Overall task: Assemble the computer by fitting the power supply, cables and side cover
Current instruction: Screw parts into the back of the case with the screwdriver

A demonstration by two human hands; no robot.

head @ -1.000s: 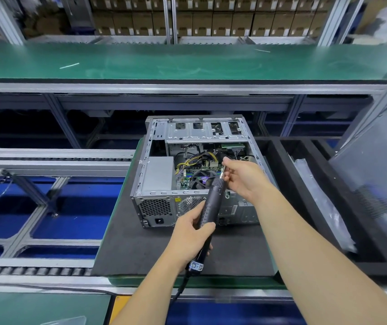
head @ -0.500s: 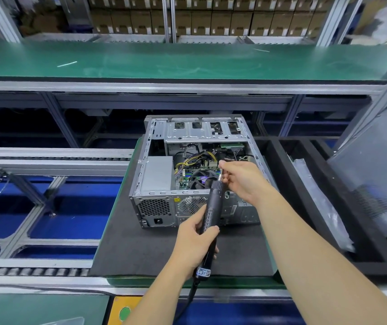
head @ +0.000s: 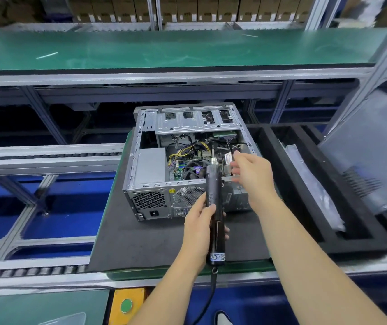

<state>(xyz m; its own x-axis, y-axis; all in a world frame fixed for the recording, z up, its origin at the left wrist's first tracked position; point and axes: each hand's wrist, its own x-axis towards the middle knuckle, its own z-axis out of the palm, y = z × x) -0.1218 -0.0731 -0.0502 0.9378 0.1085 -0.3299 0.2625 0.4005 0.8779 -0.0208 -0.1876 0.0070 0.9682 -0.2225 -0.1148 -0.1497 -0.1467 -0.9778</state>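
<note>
Since the earlier frame the right hand (head: 252, 174) has let go of the screwdriver tip and now hangs just beside it, with its fingers loose and holding nothing. Only the left hand (head: 201, 227) carries the electric screwdriver (head: 214, 202); its grip is closed around the lower part of the black body, and the bit points into the open computer case (head: 187, 165).

This case lies on its side on the dark mat of the worktop (head: 140, 245). Its power supply (head: 151, 165) already sits in the near left corner, and the yellow and black cables (head: 187, 152) run loose over the board. I judge that the side cover (head: 370, 156) is the grey panel leaning at the right, well apart from the case and not yet fitted.

What could go wrong, in my judgement: with no second hand to steady the tip, the bit may slip off a screw and scratch the board or catch a cable. A screw, if one sits on the bit, could drop between the components. The tool's cord (head: 207, 299) hangs over the front edge and could pull the aim sideways.
</note>
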